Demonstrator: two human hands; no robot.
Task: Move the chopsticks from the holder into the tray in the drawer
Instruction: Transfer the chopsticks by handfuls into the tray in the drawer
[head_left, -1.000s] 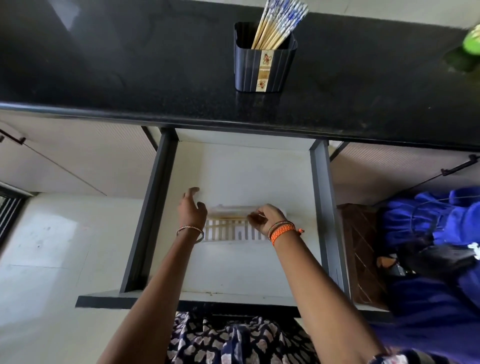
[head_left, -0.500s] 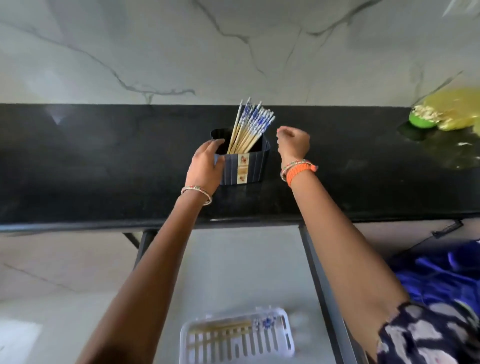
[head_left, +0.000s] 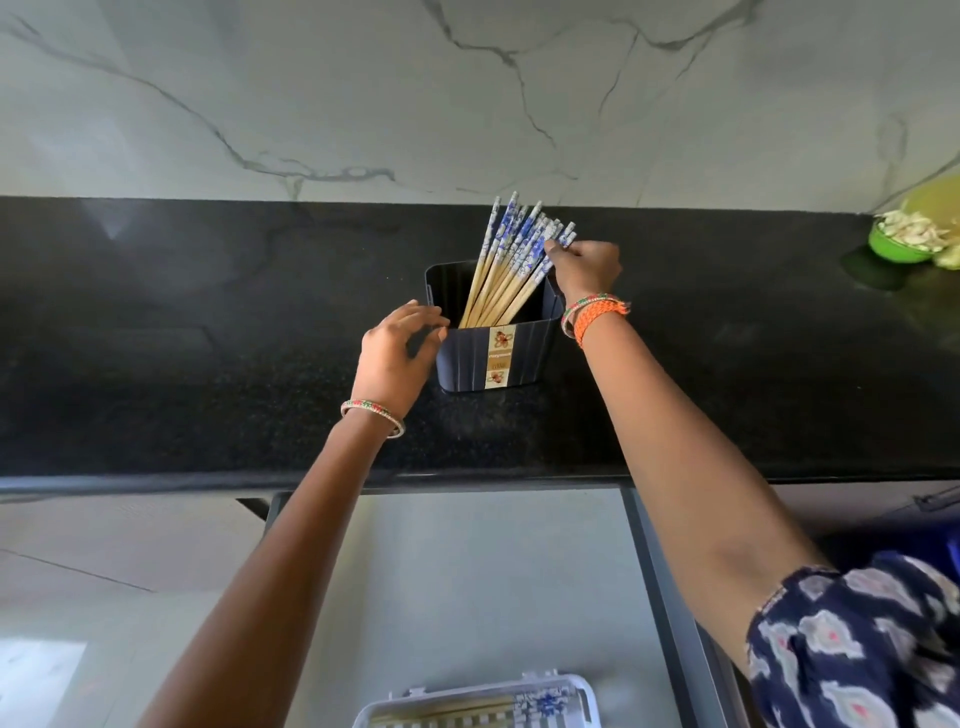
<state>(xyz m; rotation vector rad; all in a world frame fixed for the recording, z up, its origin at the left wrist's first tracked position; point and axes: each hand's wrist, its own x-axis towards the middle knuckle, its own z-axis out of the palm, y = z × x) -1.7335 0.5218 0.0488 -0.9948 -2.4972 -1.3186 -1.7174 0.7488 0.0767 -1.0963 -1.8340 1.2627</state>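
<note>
I see my right hand (head_left: 586, 266) pinching the patterned tops of the chopsticks (head_left: 511, 265) while my half-open left hand (head_left: 397, 353) steadies the holder (head_left: 493, 349) between them.

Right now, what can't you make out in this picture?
- Tray, head view: the bottom edge cuts it off, so its chopstick count is unknown.
- Right hand: how many chopsticks its fingers pinch is unclear.
- Holder: its walls hide the chopsticks' lower ends.

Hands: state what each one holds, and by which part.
The right hand pinches the blue-patterned top ends of the wooden chopsticks. The left hand rests against the left side of the black ribbed plastic holder, fingers spread; a firm grip cannot be told.
</note>
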